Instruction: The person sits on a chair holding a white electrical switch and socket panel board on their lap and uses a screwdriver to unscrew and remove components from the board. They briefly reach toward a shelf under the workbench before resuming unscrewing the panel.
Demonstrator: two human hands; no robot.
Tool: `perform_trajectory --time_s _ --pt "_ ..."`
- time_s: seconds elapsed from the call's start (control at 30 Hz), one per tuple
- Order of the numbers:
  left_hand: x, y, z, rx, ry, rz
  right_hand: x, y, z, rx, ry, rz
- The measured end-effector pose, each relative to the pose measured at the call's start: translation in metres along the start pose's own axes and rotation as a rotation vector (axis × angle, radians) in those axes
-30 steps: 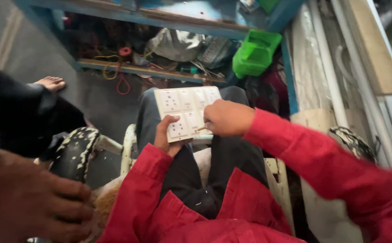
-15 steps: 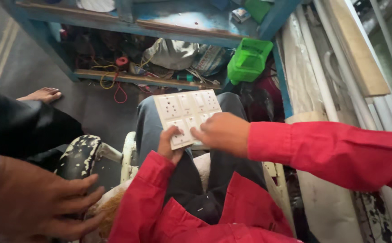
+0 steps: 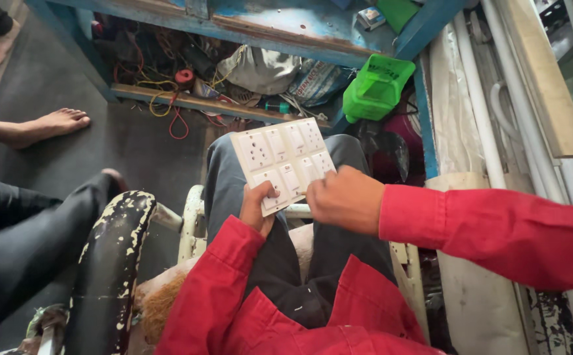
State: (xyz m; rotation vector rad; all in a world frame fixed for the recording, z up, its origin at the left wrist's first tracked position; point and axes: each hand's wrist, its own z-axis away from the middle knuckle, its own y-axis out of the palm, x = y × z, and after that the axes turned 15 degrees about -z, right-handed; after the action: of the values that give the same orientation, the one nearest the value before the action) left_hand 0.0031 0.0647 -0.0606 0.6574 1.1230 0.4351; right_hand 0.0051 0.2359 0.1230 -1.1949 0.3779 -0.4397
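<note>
left hand grips white switch plate w/ thumb on top, right hand curled at its edge.

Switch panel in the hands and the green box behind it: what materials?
Switch panel: looks like moulded plastic, off-white, smooth semi-matte face with raised switches and socket holes. Left hand grips its lower edge; right hand is at its corner. Green box: probably plastic too, uniform bright colour, rounded moulded edges.

We see a smooth white plastic switch plate, glossy green plastic box, and chipped blue-painted shelf.
</note>
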Motion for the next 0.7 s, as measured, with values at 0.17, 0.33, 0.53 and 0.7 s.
perform_trajectory --time_s 0.17,0.33,0.53,0.7 --pt "0.000 -0.002 0.002 0.024 -0.033 0.007 0.001 -0.009 0.005 0.064 0.350 -0.404" --pt "-0.002 0.001 0.003 0.092 -0.076 -0.029 0.004 -0.020 0.008 -0.335 0.121 -0.338" --pt "-0.009 0.006 0.005 0.089 -0.165 -0.081 0.010 -0.016 0.016 -0.309 0.313 -0.376" --pt "-0.008 0.009 0.005 0.080 -0.133 -0.077 0.001 -0.017 0.019 -0.172 0.363 -0.441"
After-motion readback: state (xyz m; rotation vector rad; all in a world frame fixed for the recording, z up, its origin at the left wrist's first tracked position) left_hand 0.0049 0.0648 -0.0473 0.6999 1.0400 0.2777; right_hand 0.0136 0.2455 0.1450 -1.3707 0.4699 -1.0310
